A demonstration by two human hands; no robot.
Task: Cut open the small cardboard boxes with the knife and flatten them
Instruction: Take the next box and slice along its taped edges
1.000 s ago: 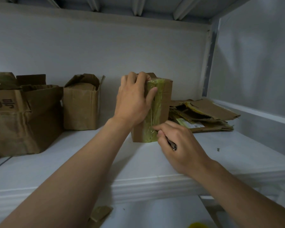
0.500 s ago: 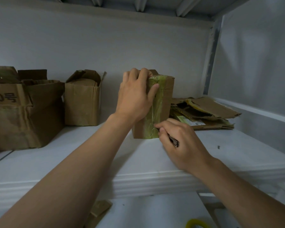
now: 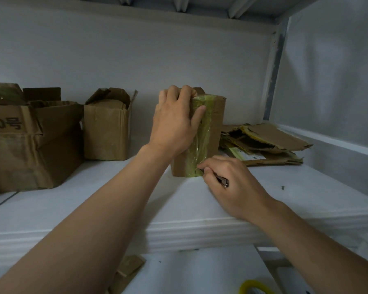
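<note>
- Right now the small upright brown cardboard box (image 3: 218, 124) stands on the white shelf (image 3: 306, 198), under the left hand (image 3: 174, 122) and just ahead of the right hand (image 3: 232, 183).
- The left hand grips the box's top, fingers curled over the upper edge. Its thumb lies on the yellow-green tape strip (image 3: 203, 143) that runs down the front face.
- The right hand is clenched round a slim dark-handled knife (image 3: 221, 179), fingertips touching the foot of the tape strip, low by the shelf. The blade is hidden behind the fingers, so I can't tell if it's into the tape.
- Step in hand, I'd say: slitting that taped seam.
- Doing it well:
  - Keep the blade shallow, through tape only, and follow the seam line.
  - If the cut runs upward, the left thumb is in its path. Shift it onto bare cardboard first.
  - Press down with the left hand. The box is tall and narrow and likely to tip or skid.
  - The tape looks wrinkled and layered, so expect snags. Use short strokes and don't force it.
- Once flat, the box probably goes on the pile of flattened brown cardboard (image 3: 270, 143) beyond the right hand.
- Two open brown cardboard boxes (image 3: 106, 128) sit left of the left hand, apparently waiting their turn.
</note>
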